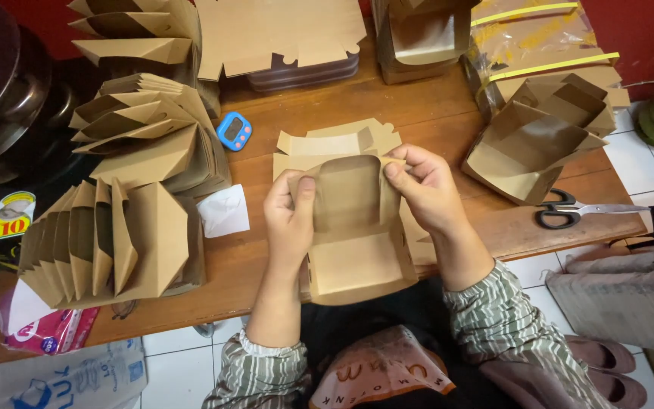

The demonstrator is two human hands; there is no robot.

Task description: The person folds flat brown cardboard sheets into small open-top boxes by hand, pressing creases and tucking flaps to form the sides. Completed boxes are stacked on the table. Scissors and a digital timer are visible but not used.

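A brown kraft paper box [353, 242] with a clear window in its lid is held over the front edge of the wooden table [433, 113]. My left hand [289, 216] grips its left side wall, thumb pressed on the inside. Gripping the right side wall, my right hand [427, 189] has its thumb at the window's edge. The lid flap stands up behind my fingers.
Stacks of folded kraft boxes [111, 242] fill the table's left side. Assembled open boxes [535, 148] sit at the right, with black-handled scissors [569, 210] near the edge. A small blue timer [234, 130], a white paper scrap [223, 210] and flat blanks [274, 34] lie behind.
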